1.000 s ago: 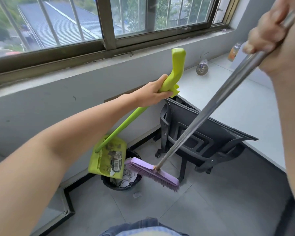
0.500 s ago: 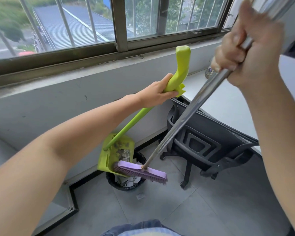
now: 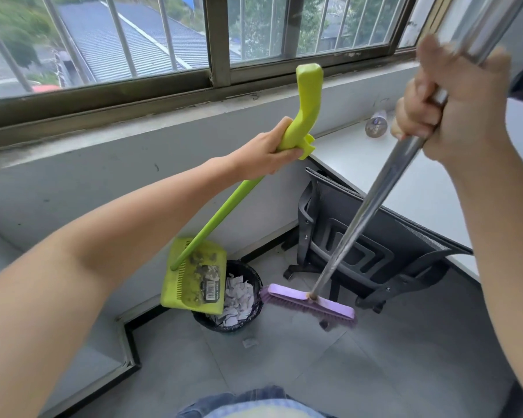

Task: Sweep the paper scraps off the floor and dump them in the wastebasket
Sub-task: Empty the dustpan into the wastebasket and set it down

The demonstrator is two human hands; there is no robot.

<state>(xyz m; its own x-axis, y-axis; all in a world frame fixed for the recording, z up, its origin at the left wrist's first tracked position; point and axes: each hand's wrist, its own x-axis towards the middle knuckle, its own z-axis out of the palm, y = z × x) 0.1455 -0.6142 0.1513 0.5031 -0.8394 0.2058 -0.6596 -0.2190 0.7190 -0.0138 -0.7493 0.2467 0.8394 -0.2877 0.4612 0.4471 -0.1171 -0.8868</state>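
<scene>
My left hand (image 3: 264,153) grips the curved handle of a green long-handled dustpan (image 3: 194,279). The pan is tipped up over the left rim of a black wastebasket (image 3: 254,319), and white paper scraps (image 3: 234,300) fill the basket. My right hand (image 3: 447,113) holds the steel pole of a broom (image 3: 363,215). Its purple brush head (image 3: 308,303) hovers just right of the basket, off the floor. One small paper scrap (image 3: 249,343) lies on the grey tile in front of the basket.
A black office chair (image 3: 375,239) stands tucked under a white desk (image 3: 411,182) to the right, close behind the broom head. A can (image 3: 376,125) lies on the desk. The wall and barred window run behind; a black-edged step (image 3: 127,342) is on the left.
The broom head has swung from in front of the dustpan mouth over the basket out to the right of it. The dustpan stays tipped over the basket.
</scene>
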